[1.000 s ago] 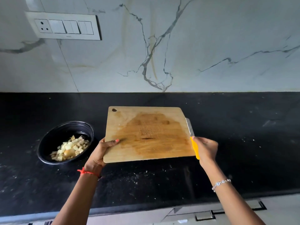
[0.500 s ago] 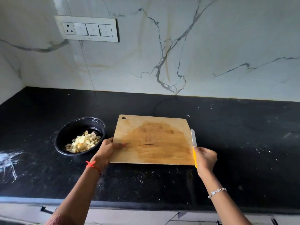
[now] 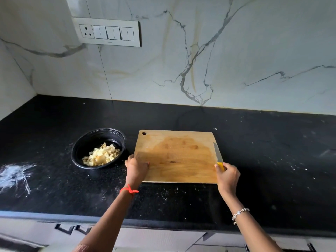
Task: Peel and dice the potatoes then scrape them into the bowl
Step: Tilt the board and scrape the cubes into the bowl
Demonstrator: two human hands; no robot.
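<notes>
A bare chopping board (image 3: 178,155) appears to lie flat on the black worktop (image 3: 272,160), held at both sides. The left hand (image 3: 136,169) grips its left edge, fingers (image 3: 131,160) curled round the wood, seemingly to steady it. The right hand (image 3: 227,176) is clamped on the yellow handle of a knife (image 3: 217,153), whose blade lies along the board's right edge and points away from the person, out of harm's way. The diced potato (image 3: 101,154) sits heaped in the black bowl (image 3: 94,138) just left of the board, close enough for a short scrape. No pieces show on the wood, only a damp brown stain, so the job looks finished or nearly so. No whole potato or peeler is in view. Pale specks dot the worktop near the front edge and a white smear (image 3: 14,175) marks its far left. A switch panel (image 3: 107,31) hangs on the marble wall behind. Nothing stands between board and bowl.
</notes>
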